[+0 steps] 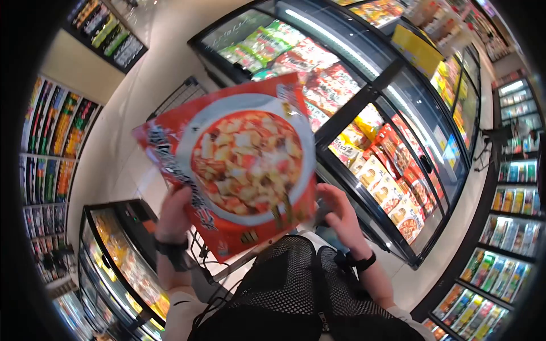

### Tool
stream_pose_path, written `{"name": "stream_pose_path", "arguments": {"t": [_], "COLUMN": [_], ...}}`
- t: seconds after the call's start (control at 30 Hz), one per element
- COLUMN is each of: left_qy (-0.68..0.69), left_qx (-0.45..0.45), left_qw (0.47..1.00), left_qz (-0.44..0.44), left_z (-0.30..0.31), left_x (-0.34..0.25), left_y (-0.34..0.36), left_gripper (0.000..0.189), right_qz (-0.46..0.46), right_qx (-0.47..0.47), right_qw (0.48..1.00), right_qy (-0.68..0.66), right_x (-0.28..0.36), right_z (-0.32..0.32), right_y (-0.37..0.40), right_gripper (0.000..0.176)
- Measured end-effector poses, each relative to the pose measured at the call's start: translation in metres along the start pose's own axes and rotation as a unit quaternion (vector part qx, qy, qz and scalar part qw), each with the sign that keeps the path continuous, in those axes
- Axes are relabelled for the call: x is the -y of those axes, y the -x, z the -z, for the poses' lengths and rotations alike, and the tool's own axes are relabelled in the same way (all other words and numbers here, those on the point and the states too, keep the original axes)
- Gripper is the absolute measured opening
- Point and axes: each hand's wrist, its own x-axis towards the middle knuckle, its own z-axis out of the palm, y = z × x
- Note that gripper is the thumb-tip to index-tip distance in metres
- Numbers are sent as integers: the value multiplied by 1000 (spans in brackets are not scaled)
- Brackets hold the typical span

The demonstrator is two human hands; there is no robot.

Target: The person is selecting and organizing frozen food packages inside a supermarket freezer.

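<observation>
A large red food bag is held up tilted in front of me. Printed on it is a white bowl of red soup with chunks in it. My left hand grips the bag's lower left edge, its fingers partly hidden by the bag. At the lower right edge, my right hand holds the bag, with some fingertips behind it. Dark bands circle both wrists. Behind the bag stands a glass-topped freezer with several bags inside, among them similar red ones.
Part of a shopping cart shows behind the bag. Another freezer case stands at lower left. Drink shelves line the left, and stocked shelves curve along the right. A yellow sign sits on the freezers.
</observation>
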Motion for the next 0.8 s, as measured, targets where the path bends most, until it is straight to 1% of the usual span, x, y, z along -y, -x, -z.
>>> {"name": "stream_pose_path", "arguments": {"t": [0.03,0.07,0.1,0.13,0.2,0.23,0.3,0.33,0.37,0.4,0.43,0.47,0.5,0.53,0.6,0.67,0.7,0.73,0.8], "left_qy": [-14,21,-9,-39,-72,-51,30,71,40,89,136,179,183,155,76,14,-13,11,62], "left_qx": [35,48,91,136,152,197,255,283,291,303,314,319,303,321,259,215,196,172,126], "left_qw": [998,996,992,984,967,959,952,944,939,931,918,903,908,908,948,953,954,954,948], "left_qz": [50,65,86,107,193,195,165,153,177,186,203,226,222,221,172,212,225,246,286], "left_z": [-27,-60,-87,-111,-151,-177,-213,-227,-231,-242,-254,-266,-275,-281,-294,-302,-296,-291,-282], "left_x": [11,29,43,57,89,99,132,154,179,201,222,245,266,283,294,311,318,327,332], "left_y": [3,1,3,4,3,7,8,9,4,4,6,11,18,24,29,29,30,30,30], "left_gripper": [60,56,54,52,50,61,69,74,91,95,99,103,111,111,95,86,82,76,64], "right_qz": [-18,-35,-58,-64,-83,-61,-15,-5,10,28,37,48,33,12,-6,24,18,9,5], "right_qx": [26,54,107,69,45,14,-47,-78,-108,-141,-154,-185,-225,-260,-233,-189,-179,-160,-128], "right_qw": [996,983,960,958,953,949,936,920,904,884,869,866,860,851,864,874,874,889,916], "right_qy": [-86,-171,-251,-270,-289,-309,-349,-383,-414,-446,-469,-463,-457,-455,-445,-447,-452,-429,-379], "right_x": [5,9,6,-8,-15,-19,-23,-20,-11,-4,2,6,10,10,9,2,1,-3,4], "right_z": [9,19,43,69,113,130,152,158,163,170,176,184,190,197,202,216,213,211,202], "right_y": [9,22,41,56,91,109,139,154,166,179,187,197,203,209,212,212,212,214,217], "right_gripper": [95,101,104,91,75,70,62,60,58,56,54,51,50,48,44,43,45,50,53]}}
